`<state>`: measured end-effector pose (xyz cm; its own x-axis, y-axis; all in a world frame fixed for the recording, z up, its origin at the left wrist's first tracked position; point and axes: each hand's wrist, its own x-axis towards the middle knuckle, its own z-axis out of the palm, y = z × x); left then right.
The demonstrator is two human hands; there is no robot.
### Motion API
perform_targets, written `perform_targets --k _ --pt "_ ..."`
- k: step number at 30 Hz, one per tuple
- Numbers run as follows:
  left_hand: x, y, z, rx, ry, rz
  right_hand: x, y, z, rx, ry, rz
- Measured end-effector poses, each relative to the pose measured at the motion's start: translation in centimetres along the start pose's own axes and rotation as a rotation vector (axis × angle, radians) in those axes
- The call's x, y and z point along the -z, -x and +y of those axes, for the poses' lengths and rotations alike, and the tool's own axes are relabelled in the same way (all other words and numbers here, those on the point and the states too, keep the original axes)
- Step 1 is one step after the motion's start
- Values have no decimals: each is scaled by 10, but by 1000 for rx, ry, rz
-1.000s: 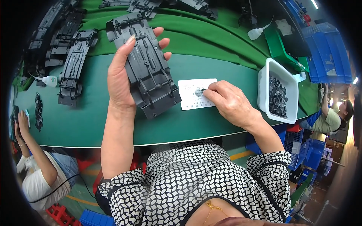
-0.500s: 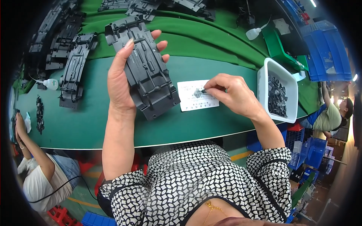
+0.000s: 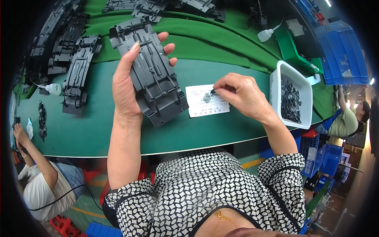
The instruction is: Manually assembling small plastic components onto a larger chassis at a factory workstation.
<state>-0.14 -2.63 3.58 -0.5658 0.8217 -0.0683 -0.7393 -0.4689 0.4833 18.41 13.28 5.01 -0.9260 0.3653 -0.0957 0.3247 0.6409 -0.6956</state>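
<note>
A long black plastic model-car chassis [image 3: 152,65] is gripped by my left hand [image 3: 125,85], thumb over its upper face and fingertips showing past its right edge. The piece is raised and tilted above the green tabletop. Right of it lies a white printed card [image 3: 208,108] with a small pile of dark bits [image 3: 207,97] on it. My right hand [image 3: 246,94] is over the card's right edge, thumb and forefinger pinched together. Something tiny and dark shows at these fingertips, too small to name.
A white bin [image 3: 306,100] of small black parts stands at the right. More black chassis [image 3: 77,81] lie left and far on green cloth [image 3: 197,33]. Squeeze bottles [image 3: 53,88] sit left and far right. A co-worker's hands [image 3: 20,136] are at the far left.
My right hand's pinched fingertips have moved slightly up and away from the pile on the card. My left hand and the chassis have hardly moved. The co-worker's hands at left have shifted.
</note>
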Motion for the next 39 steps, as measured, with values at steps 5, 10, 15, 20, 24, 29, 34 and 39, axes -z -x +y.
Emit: perform_targets --k 5,10,15,20,24,29,34,39 --pt "0 0 0 0 2 -1 4 1 -7 -67 -66 -67" --pt "-2 0 0 -20 21 -4 7 -1 7 -288 -650 -147" --pt "-1 -1 -2 -44 1 -24 5 -2 12 -387 -766 -143" --pt "7 -2 1 10 16 -90 3 1 13 -277 -499 -85" --pt "7 -2 0 -1 -5 -81 1 3 9 -217 -329 -86" --pt "0 -2 -2 -32 -25 -27 3 2 7 -211 -291 -97" --pt "-1 -2 -2 -29 -27 -23 1 3 4 -167 -181 -84" --pt "-1 -1 -1 5 5 -41 -1 2 1 -42 4 -22"
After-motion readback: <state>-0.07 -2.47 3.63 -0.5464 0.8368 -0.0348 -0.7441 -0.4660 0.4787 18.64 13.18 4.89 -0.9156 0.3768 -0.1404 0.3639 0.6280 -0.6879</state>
